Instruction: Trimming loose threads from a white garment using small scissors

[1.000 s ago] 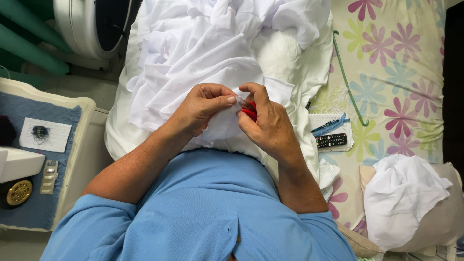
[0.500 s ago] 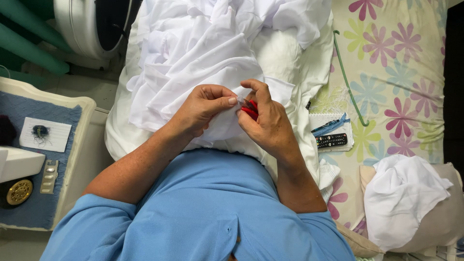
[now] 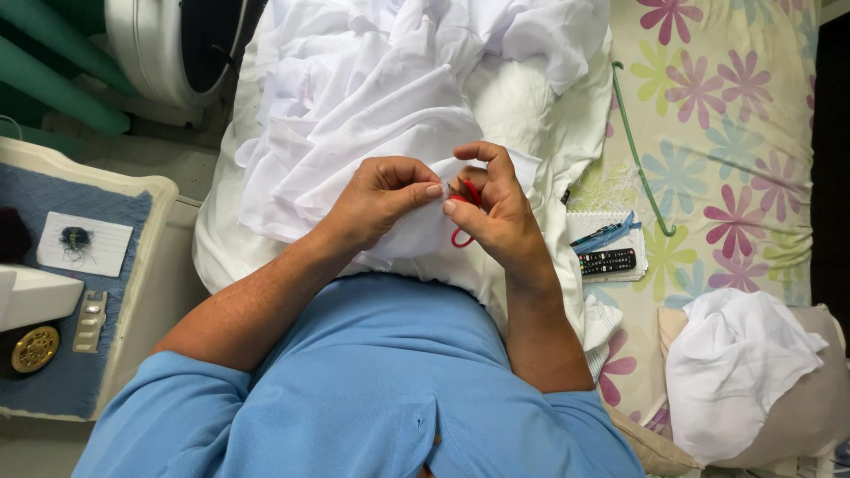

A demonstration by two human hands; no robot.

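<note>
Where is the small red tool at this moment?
The small red tool is in the right hand, just right of the left hand, over the white cloth.

Both hands, left hand [image 3: 385, 195] and right hand [image 3: 496, 212], are pinching white fabric [image 3: 372, 115] while the right is gripping small red scissors [image 3: 462, 217].

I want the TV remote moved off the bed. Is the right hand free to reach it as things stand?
Probably not right away: the right hand is holding small red scissors against the white cloth. The remote lies uncovered on a notepad just beside that wrist.
</note>
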